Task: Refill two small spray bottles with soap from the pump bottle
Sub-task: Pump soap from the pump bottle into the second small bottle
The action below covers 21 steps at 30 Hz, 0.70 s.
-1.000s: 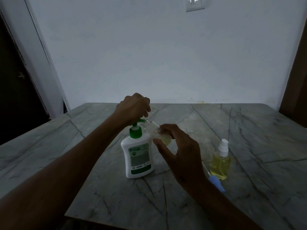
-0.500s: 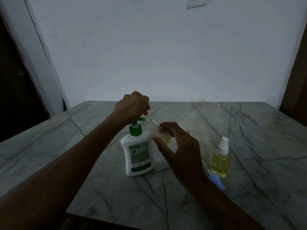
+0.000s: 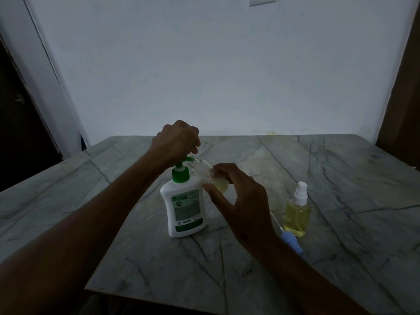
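Nearest me, my two forearms reach out over the grey veined counter [image 3: 341, 223]. Just right of my right wrist a blue-capped sprayer top [image 3: 292, 241] lies on the counter with its thin tube pointing away from me, and just beyond it the capped spray bottle [image 3: 297, 212] stands upright, filled with yellow liquid, white nozzle on. My right hand [image 3: 241, 201] has its fingers and thumb curled round the open spray bottle [image 3: 212, 179], which I hold tilted, its mouth up against the green spout; a little yellow liquid sits in its lower end. The white pump bottle [image 3: 185, 205] stands on the counter just left of that hand. Farther out, my left hand [image 3: 176, 139] sits on the green pump head, fingers clenched over it. Behind the counter rises a pale wall [image 3: 204, 76].
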### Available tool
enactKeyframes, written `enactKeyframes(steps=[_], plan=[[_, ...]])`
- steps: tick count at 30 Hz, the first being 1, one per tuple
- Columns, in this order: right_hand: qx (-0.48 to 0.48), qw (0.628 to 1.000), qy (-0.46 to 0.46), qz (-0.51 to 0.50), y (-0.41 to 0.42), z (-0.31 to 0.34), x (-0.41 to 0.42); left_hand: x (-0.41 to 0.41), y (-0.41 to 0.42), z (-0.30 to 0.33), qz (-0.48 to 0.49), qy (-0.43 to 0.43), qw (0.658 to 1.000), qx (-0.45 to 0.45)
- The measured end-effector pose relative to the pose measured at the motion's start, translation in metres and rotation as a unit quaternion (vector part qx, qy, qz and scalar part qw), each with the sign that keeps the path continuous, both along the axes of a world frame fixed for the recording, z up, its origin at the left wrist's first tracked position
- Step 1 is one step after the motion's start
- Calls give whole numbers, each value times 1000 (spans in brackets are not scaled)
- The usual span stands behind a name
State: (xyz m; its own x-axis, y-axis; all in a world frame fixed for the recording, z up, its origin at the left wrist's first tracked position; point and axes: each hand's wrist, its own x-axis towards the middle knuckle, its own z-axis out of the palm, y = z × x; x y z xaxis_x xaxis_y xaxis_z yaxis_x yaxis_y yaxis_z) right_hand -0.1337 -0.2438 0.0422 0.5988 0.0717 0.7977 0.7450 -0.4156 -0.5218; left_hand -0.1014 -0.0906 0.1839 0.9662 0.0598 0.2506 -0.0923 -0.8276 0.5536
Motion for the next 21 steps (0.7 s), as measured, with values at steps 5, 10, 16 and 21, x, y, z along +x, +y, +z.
enactKeyframes(steps=[5, 10, 16, 21], plan=[[-1, 1000, 0, 1, -2, 2, -1, -1, 0, 0, 3, 8, 999, -31], [-1, 1000, 7, 6, 0, 3, -2, 0, 0, 3, 9, -5, 999, -50], [-6, 1000, 9, 9, -1, 0, -1, -2, -1, -3, -11, -14, 1000, 9], [-7, 1000, 8, 7, -2, 2, -1, -2, -1, 1, 0, -14, 1000, -15]])
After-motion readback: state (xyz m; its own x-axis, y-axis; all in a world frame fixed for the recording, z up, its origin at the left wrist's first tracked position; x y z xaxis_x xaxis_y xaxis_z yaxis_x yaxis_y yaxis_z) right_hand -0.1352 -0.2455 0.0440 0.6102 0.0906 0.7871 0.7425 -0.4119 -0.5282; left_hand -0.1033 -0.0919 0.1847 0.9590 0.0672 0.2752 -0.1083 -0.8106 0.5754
